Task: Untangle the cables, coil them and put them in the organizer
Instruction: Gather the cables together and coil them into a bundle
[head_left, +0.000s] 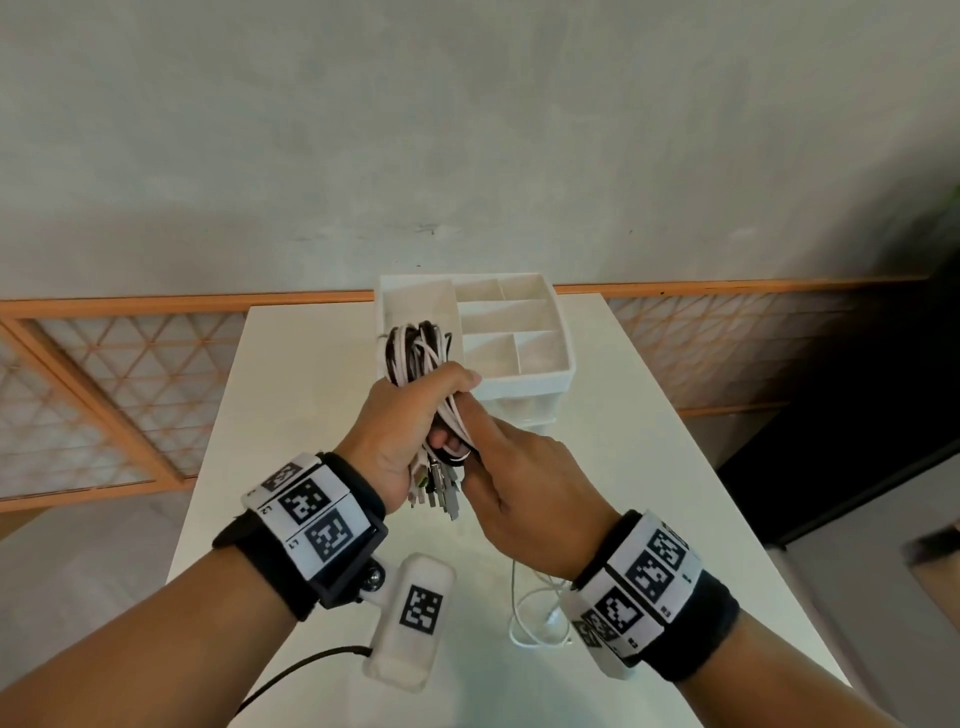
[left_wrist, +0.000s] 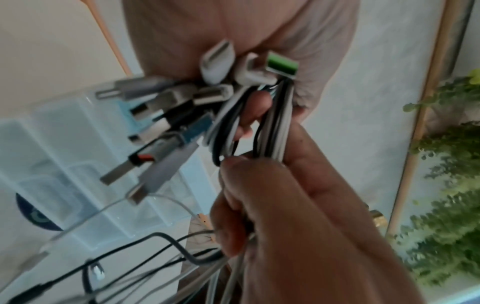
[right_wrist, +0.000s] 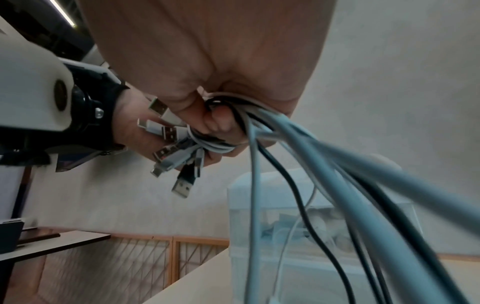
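A bundle of white and black cables (head_left: 415, 348) hangs above the table in front of the white organizer (head_left: 519, 384). My left hand (head_left: 441, 387) grips the bundle round its middle, loops sticking up above the fist. The plugs (head_left: 439, 493) fan out below that hand; the left wrist view shows them as a cluster of USB plugs (left_wrist: 161, 115), one of them green (left_wrist: 281, 63). My right hand (head_left: 485, 441) holds the lower strands, its fingers (right_wrist: 221, 121) curled round them. From it the cables (right_wrist: 337, 185) trail down toward the organizer (right_wrist: 324, 216).
The organizer's compartments (head_left: 511, 312) stand at the far middle of the white table (head_left: 649, 467). A loose white cable (head_left: 519, 613) lies on the table near my right wrist. An orange-framed lattice railing (head_left: 104, 374) runs behind the table.
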